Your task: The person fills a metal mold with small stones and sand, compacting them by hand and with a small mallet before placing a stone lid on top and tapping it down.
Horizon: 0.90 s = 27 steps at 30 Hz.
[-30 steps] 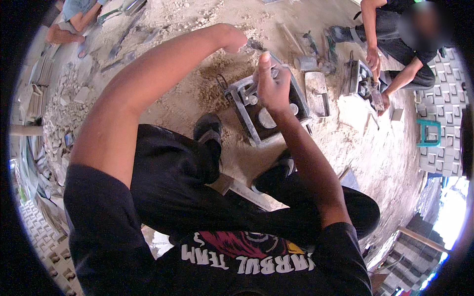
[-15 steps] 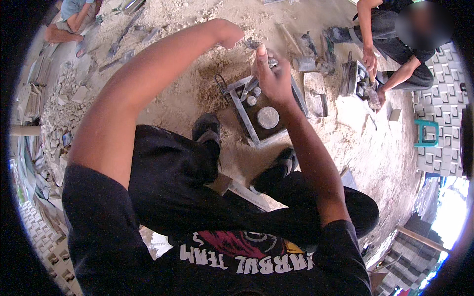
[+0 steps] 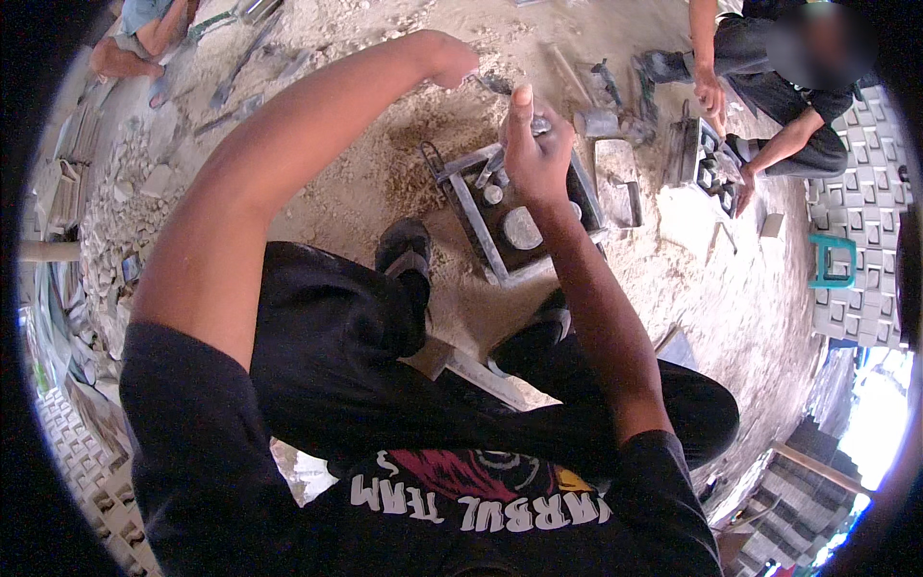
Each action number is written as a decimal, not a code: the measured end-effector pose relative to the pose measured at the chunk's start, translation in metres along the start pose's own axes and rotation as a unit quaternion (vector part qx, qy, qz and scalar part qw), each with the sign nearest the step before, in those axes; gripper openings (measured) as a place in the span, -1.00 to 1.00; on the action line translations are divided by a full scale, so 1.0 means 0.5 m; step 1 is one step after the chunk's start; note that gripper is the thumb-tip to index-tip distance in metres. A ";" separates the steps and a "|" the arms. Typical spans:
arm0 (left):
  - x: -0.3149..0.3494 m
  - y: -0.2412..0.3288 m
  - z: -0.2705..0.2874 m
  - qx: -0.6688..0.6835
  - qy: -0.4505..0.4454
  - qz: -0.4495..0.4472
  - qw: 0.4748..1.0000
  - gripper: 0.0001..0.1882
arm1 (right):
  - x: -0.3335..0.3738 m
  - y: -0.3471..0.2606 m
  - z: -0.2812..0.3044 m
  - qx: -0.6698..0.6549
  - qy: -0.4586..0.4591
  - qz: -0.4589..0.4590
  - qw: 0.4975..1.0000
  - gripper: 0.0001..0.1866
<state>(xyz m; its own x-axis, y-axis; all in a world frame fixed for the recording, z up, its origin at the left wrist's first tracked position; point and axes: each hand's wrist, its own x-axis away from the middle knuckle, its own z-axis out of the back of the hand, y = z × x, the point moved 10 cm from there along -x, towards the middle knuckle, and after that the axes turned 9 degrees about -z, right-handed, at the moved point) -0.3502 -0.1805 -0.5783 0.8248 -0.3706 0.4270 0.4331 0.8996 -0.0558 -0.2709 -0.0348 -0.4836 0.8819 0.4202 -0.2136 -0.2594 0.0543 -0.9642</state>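
Observation:
My left hand (image 3: 452, 63) is closed at the top centre. From its fingertips a small dark-tipped tool (image 3: 494, 85) points toward my right hand; its exact kind is hidden. My right hand (image 3: 536, 159) has its thumb raised and its other fingers curled round a small shiny metal piece (image 3: 541, 125). It hovers above the far side of a rectangular metal moulding frame (image 3: 471, 226). Inside, on a dark surface, lie a large pale disc (image 3: 523, 228), a smaller round piece (image 3: 493, 195) and short bar-like pieces. A wire handle (image 3: 429, 159) juts from the frame's far-left corner.
Right of the frame are a scoop-like metal tray (image 3: 616, 183) and a cylindrical tool (image 3: 596, 122). A co-worker's hands (image 3: 745, 183) are at another mould box (image 3: 710, 154). Loose sand (image 3: 375, 125) and rubble lie left. A teal stool (image 3: 833, 261) stands far right.
My right hand has shifted slightly right and nearer, with its fingers turned. My left hand has barely moved. The co-worker's upper hand has lifted off the other box.

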 end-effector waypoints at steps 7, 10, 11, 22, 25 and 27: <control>-0.004 0.009 0.011 0.015 0.008 0.010 1.000 -0.77 | -0.013 0.003 0.013 -0.013 0.017 -0.020 1.000 -0.46; -0.011 0.009 0.005 0.009 -0.021 0.023 0.999 -0.78 | -0.011 0.051 0.023 0.047 0.065 -0.022 0.997 -0.43; -0.016 0.009 0.001 0.003 -0.041 0.030 0.999 -0.78 | -0.025 0.062 0.036 0.103 0.070 -0.030 0.992 -0.43; -0.012 0.007 0.001 0.035 -0.013 -0.001 0.999 -0.81 | -0.034 0.034 0.022 -0.084 0.000 -0.045 0.995 -0.45; -0.012 -0.002 -0.003 0.023 -0.001 0.004 1.000 -0.83 | -0.030 0.049 0.022 -0.020 0.023 -0.042 0.999 -0.41; -0.014 -0.004 -0.002 0.010 0.012 0.002 1.000 -0.83 | -0.036 0.055 0.015 -0.041 0.020 -0.084 0.995 -0.41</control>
<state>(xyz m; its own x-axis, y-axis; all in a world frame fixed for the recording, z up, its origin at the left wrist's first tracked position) -0.3565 -0.1801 -0.5818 0.8351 -0.3724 0.4049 0.4227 0.9054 -0.0391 -0.2969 -0.0339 -0.5053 0.9256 0.3747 -0.0537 -0.0759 0.0447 -0.9961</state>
